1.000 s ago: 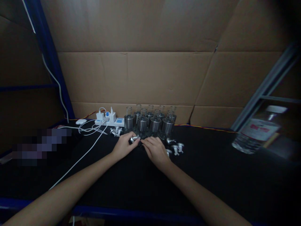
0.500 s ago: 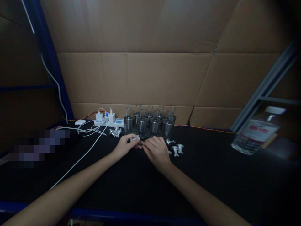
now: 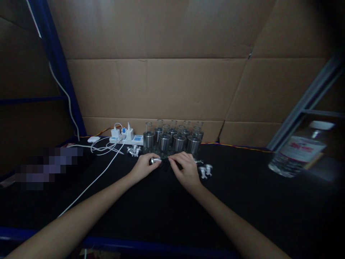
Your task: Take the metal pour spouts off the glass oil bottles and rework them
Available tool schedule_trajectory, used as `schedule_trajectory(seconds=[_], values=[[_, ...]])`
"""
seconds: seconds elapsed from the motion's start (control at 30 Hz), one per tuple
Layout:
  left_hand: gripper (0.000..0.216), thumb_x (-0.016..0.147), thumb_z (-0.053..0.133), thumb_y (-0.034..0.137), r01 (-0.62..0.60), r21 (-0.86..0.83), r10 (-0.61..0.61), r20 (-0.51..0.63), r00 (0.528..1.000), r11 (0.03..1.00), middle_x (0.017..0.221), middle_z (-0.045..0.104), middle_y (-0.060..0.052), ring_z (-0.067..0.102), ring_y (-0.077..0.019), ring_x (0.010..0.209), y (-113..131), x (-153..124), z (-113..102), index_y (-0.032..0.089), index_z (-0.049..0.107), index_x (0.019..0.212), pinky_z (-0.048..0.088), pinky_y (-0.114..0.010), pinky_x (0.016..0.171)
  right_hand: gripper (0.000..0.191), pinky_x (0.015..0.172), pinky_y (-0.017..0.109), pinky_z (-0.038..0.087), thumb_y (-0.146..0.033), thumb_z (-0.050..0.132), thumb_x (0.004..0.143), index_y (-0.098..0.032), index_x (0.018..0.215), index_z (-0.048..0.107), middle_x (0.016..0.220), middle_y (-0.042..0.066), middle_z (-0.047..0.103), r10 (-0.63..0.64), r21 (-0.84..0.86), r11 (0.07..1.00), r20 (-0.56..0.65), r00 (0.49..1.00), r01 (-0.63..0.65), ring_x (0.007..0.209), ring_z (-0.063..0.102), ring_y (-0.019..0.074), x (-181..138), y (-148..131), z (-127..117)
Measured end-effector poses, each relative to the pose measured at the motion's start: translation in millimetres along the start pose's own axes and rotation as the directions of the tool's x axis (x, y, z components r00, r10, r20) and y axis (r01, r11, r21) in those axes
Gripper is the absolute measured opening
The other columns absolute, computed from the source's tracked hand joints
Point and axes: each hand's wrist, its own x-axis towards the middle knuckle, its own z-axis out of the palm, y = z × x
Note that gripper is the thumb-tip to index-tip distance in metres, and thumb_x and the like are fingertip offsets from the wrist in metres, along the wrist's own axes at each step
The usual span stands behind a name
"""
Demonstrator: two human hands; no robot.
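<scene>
In the middle of the black table, my left hand is closed, with a small silver metal fitting between thumb and fingers. Just to the right, my right hand is held in a pinch, thumb and forefinger tips close together; whatever they hold is too small or dark to make out. A gap separates the two hands. Several metal cylinders with clear glass tubes on top stand in rows right behind them. Loose silver fittings lie beside my right hand, and more are heaped to the left.
A white power strip with plugs and tangled white cables is at the back left. One cable runs forward across the black tabletop. A large clear bottle stands at the right. Cardboard lines the back.
My hands have drawn apart, the right moving slightly right and away from the fitting. My left hand keeps hold of the fitting. The whole view has shifted slightly.
</scene>
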Motion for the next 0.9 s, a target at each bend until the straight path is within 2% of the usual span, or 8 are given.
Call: schedule_trajectory(seconds=[0.07,0.13,0.33,0.63,0.8,0.9], values=[[0.017,0.073,0.053,0.025,-0.060,0.138,0.060,0.003,0.998,0.989,0.083,0.063,-0.004,0.057,-0.0160,0.078,0.9,0.0,-1.8,0.015,0.059,0.085,0.043,-0.028,0.074,0.015,0.069,0.030,0.034,-0.021,0.044,0.079,-0.018,0.074,0.058,0.075,0.003,0.062,0.054,0.014,0.998,-0.053,0.997,-0.053,0.074,0.052,0.0154,1.6,1.9,-4.1],[0.016,0.074,0.051,0.023,-0.095,0.190,0.091,0.029,0.995,0.977,0.084,0.063,-0.004,0.057,-0.0157,0.079,1.7,-0.2,-1.7,0.016,0.059,0.086,0.042,-0.027,0.075,0.015,0.068,0.030,0.035,-0.022,0.045,0.078,-0.018,0.071,0.057,0.073,0.003,0.062,0.086,0.029,0.996,-0.084,0.993,-0.084,0.073,0.053,0.0159,2.5,3.9,-6.9],[0.022,0.074,0.051,0.023,-0.138,0.230,0.112,0.122,0.986,0.963,0.091,0.061,-0.005,0.056,-0.0162,0.084,1.3,-2.1,1.6,0.016,0.057,0.095,0.042,-0.028,0.079,0.012,0.066,0.029,0.038,-0.021,0.046,0.076,-0.018,0.069,0.055,0.070,0.003,0.061,0.119,0.040,0.993,-0.103,0.988,-0.115,0.070,0.053,0.0162,2.9,8.9,-5.5],[0.023,0.075,0.050,0.025,-0.138,0.240,0.113,0.117,0.987,0.961,0.090,0.062,-0.005,0.056,-0.0162,0.084,4.1,-3.2,0.7,0.017,0.057,0.096,0.042,-0.028,0.078,0.006,0.061,0.027,0.038,-0.017,0.046,0.068,-0.018,0.064,0.050,0.064,0.001,0.054,0.210,0.077,0.976,-0.083,0.974,-0.204,0.063,0.050,0.0145,2.1,15.6,-0.4],[0.026,0.075,0.051,0.028,-0.160,0.241,0.126,0.151,0.981,0.957,0.089,0.062,-0.004,0.057,-0.0157,0.082,5.3,-4.4,1.1,0.018,0.056,0.099,0.042,-0.027,0.077,0.005,0.057,0.025,0.036,-0.014,0.045,0.065,-0.018,0.061,0.045,0.061,-0.001,0.049,0.215,0.067,0.975,-0.055,0.975,-0.211,0.060,0.048,0.0133,1.8,15.9,0.5],[0.025,0.076,0.050,0.028,-0.157,0.262,0.128,0.123,0.984,0.952,0.090,0.062,-0.004,0.056,-0.0163,0.083,6.8,-4.8,0.7,0.019,0.055,0.099,0.041,-0.028,0.078,0.006,0.055,0.024,0.035,-0.014,0.042,0.066,-0.019,0.062,0.041,0.060,-0.001,0.047,0.216,0.058,0.975,-0.047,0.975,-0.213,0.058,0.046,0.0127,1.7,17.0,1.6]])
